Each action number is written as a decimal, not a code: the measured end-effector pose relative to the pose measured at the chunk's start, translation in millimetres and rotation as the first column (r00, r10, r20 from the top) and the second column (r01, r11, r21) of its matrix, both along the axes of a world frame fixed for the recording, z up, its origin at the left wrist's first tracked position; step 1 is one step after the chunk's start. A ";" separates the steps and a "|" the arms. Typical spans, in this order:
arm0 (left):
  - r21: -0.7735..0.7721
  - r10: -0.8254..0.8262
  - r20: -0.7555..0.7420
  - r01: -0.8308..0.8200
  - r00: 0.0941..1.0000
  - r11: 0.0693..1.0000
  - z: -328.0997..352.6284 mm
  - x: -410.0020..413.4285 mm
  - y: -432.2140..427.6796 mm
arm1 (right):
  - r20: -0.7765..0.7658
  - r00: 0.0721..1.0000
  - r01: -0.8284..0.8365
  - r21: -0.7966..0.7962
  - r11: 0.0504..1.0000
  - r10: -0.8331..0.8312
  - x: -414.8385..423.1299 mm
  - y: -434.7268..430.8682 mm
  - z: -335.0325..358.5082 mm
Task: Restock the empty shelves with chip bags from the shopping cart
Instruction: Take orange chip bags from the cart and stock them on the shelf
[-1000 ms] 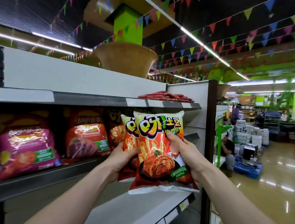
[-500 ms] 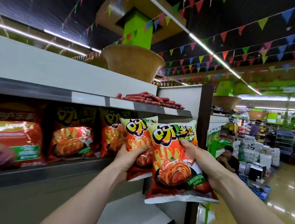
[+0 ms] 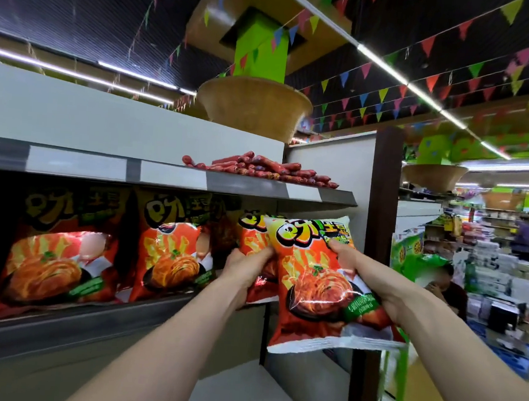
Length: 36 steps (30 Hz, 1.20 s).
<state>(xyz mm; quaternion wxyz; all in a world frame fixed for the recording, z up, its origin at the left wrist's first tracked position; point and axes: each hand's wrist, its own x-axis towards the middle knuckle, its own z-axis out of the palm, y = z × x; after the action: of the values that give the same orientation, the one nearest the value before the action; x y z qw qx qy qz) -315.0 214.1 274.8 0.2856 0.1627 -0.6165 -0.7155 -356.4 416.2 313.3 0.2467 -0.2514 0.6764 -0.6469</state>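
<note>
The front chip bag [image 3: 312, 299] reads "呀!土豆" (small print blurred).

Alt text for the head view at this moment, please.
The person's left grip holds one chip bag and the right grip a second chip bag, raised at the right end of a shelf lined with matching bags. Red sausages are piled on the upper shelf.

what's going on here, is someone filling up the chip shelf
A person is stocking a shelf with chip bags. The left hand grips one orange bag at the right end of the row, next to matching bags already standing there. The right hand holds a second bag just in front, not yet on the shelf. Red sausages lie piled on the upper shelf.
</note>
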 end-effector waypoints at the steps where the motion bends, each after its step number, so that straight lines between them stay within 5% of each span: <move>1: -0.014 0.041 -0.003 -0.041 0.999 0.999 1.9 -7.3 -4.9 | 0.007 1.000 -0.002 0.008 1.000 0.002 -7.7 -4.2 0.6; 16: -0.048 0.272 0.168 -0.267 0.948 0.962 26.0 -61.0 -60.4 | 0.016 0.978 -0.208 0.018 0.978 0.207 -101.1 -69.5 8.0; 30: -0.209 0.671 0.264 -0.638 0.693 0.741 4.6 -91.6 -74.8 | 0.093 0.909 -0.405 -0.023 0.914 0.405 -161.9 -100.3 -4.9; 36: -0.389 0.758 0.297 -0.651 0.581 0.652 4.0 -100.5 -84.9 | 0.083 0.883 -0.464 0.007 0.886 0.462 -169.4 -111.5 -7.0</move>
<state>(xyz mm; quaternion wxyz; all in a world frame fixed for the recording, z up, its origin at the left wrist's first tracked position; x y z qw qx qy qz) -415.6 129.2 278.9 0.4200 0.5150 -0.6272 -0.4063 -525.7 304.7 306.4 0.4235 -0.3764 0.5952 -0.5698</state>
